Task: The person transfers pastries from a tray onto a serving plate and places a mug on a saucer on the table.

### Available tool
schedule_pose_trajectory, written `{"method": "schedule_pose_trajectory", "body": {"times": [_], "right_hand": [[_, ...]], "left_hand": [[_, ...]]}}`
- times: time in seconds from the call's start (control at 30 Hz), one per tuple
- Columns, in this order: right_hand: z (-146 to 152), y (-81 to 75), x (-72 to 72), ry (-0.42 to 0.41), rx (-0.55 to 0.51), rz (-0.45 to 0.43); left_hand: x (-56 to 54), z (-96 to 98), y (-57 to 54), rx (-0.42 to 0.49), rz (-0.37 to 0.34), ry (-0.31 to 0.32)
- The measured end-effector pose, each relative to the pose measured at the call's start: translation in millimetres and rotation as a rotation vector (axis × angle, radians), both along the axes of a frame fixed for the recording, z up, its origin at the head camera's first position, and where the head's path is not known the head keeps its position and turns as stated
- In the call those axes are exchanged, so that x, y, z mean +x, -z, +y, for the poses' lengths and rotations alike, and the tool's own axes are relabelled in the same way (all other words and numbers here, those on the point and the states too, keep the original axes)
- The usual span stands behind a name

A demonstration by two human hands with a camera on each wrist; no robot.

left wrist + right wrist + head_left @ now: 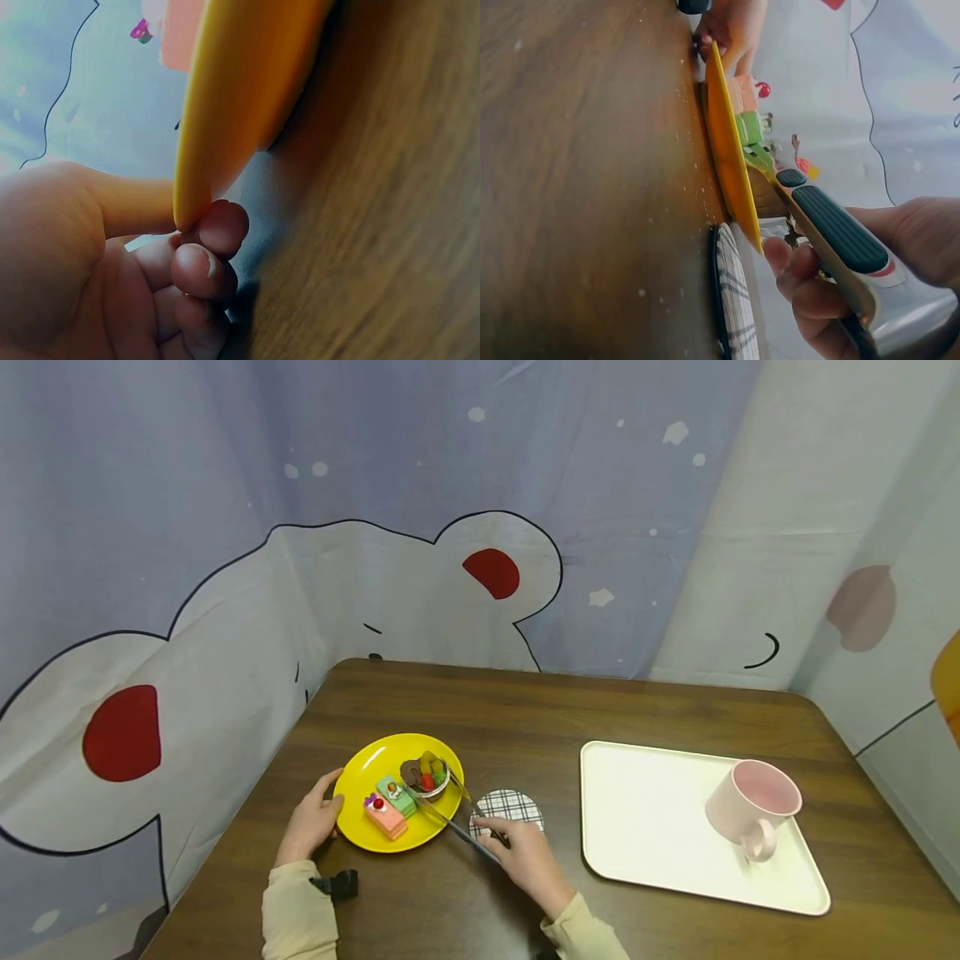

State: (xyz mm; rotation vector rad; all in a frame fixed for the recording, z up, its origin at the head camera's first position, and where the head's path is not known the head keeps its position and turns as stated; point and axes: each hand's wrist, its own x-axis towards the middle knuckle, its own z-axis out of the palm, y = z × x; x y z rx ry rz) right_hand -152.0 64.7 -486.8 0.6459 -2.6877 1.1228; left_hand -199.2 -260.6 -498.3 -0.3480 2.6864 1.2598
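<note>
My left hand (311,820) pinches the left rim of a yellow plate (363,768), thumb above and fingertips (225,226) beneath, as the left wrist view shows. On the plate lie a pink cake slice (387,819), a green cake slice (397,797) beside it, and a small clear cup of dessert (427,782) with brown, red and green pieces. Metal tongs with dark ridged grips (840,229) are held in my right hand (528,858). Their spread arms reach over the plate's right rim, one on each side of the dessert cup.
A round plaid coaster (517,804) lies right of the plate, beneath the tongs and near my right hand. Farther right, a cream tray (645,818) carries a pink mug (738,810). A black strap (341,884) shows by my left sleeve. Patterned curtains stand behind the wooden table (555,710).
</note>
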Motion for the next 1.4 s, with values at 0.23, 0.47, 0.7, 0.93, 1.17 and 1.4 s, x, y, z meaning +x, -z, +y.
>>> {"method": "schedule_pose_trajectory", "body": {"times": [0.23, 0.47, 0.7, 0.93, 1.17, 1.4], "right_hand": [[6.0, -4.6, 1.9, 0.031, 0.019, -0.019], [13.6, -8.7, 7.4, 0.04, 0.021, -0.005], [23.2, -14.9, 14.9, 0.055, 0.049, -0.071], [31.7, -19.4, 23.5, 0.068, 0.062, -0.027], [42.6, -21.7, 31.2, 0.151, 0.005, 0.039], [59.7, -20.4, 31.7, 0.252, -0.023, 0.081]], "left_hand": [[-0.5, -0.6, -1.6, -0.002, -0.002, -0.001], [-0.4, 0.5, -1.8, 0.003, -0.006, 0.002], [-0.2, 2.7, -0.6, 0.0, -0.018, -0.013], [-1.8, 3.3, 0.5, -0.001, -0.024, -0.018], [-1.4, 2.8, -0.5, -0.003, -0.022, -0.015], [-0.7, 1.6, -0.9, -0.013, -0.029, -0.016]]}}
